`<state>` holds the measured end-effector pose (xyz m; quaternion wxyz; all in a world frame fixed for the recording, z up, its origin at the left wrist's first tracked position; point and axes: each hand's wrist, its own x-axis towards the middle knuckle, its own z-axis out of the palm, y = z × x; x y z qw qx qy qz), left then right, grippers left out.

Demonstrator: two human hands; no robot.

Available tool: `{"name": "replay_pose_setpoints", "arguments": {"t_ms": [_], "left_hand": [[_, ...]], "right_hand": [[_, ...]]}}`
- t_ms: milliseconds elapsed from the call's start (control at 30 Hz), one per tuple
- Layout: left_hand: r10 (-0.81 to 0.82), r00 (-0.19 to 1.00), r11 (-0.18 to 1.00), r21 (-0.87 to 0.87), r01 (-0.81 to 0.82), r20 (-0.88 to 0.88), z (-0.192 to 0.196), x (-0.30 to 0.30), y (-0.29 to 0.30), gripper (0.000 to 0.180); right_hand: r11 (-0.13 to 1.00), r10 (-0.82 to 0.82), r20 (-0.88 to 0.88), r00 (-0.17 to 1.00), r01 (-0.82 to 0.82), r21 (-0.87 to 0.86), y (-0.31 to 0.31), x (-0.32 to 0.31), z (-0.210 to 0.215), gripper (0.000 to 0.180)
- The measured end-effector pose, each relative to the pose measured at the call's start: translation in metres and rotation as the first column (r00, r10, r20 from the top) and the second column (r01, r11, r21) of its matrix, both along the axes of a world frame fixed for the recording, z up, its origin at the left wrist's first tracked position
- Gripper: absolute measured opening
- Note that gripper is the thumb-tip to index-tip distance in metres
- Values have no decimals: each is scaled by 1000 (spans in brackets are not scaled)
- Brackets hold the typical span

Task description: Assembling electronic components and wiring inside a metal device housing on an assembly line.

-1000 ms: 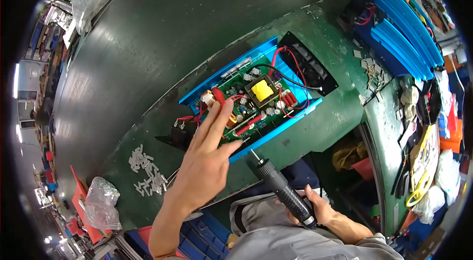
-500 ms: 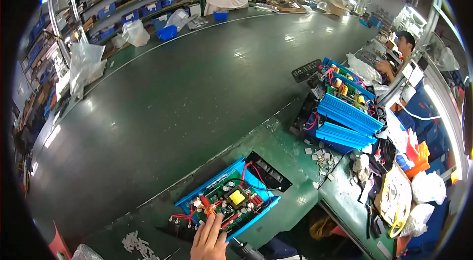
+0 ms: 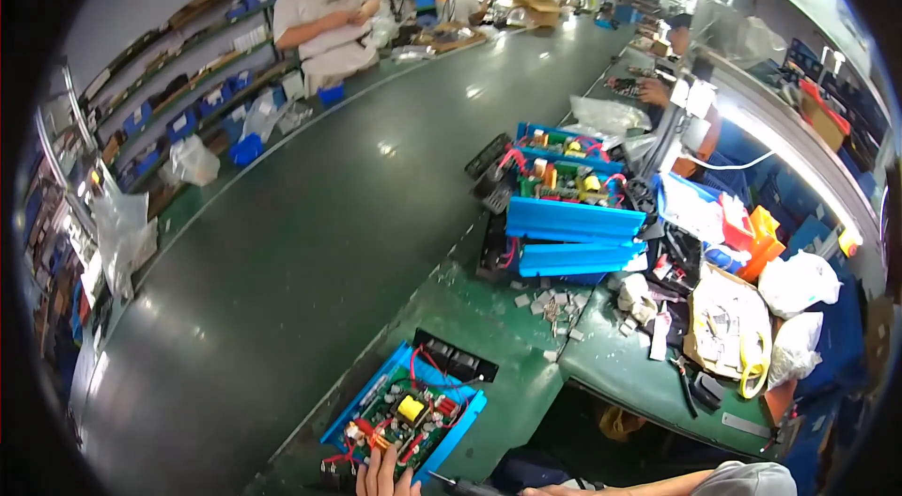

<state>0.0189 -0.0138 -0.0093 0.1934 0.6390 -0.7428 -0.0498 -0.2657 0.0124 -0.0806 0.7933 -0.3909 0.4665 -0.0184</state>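
Note:
Near the lower edge lies an open blue metal housing (image 3: pixel 460 428) with a green circuit board (image 3: pixel 383 395) inside. A yellow-topped transformer (image 3: pixel 411 409) and red wires show on the board, and a black end panel (image 3: pixel 456 356) hangs by wires at its far end. My left hand (image 3: pixel 385 475) rests its outstretched fingers on the near side of the board, beside the red wires. Right of it, a dark screwdriver (image 3: pixel 462 485) points its metal tip at the housing's near edge. My right hand (image 3: pixel 537 491), mostly cut off by the lower edge, is closed around the screwdriver.
Further right stand stacked blue housings (image 3: pixel 573 219) with boards. Small grey pieces (image 3: pixel 554 303) lie before them. Pliers (image 3: pixel 684 385), a yellow tape roll (image 3: pixel 754 366) and white bags (image 3: pixel 799 285) are on the right-hand table. A person (image 3: pixel 324 17) stands across the long green bench (image 3: pixel 310 252).
The view has swung right and up, so everything sits further left. My right forearm has come into view. My left fingers stay on the board, and the screwdriver tip stays near the housing.

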Motion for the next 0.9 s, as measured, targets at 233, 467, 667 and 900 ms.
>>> {"name": "replay_pose_setpoints", "arguments": {"t_ms": [233,467,667,900], "left_hand": [[177,938,940,-232,-251,-297,30,23,44,23],[3,999,887,-461,-27,-53,209,26,8,47],[-66,997,907,-420,47,-31,242,1,-34,46],[-7,998,835,-550,-33,-70,221,2,-48,43]], "right_hand": [[944,-206,3,979,199,-262,15,-32,30,57],[858,-293,83,952,301,-416,-16,-31,-5,55],[837,-307,67,949,302,-457,-18,-41,4,56],[752,-342,26,939,291,-591,17,-20,11,43]]}}
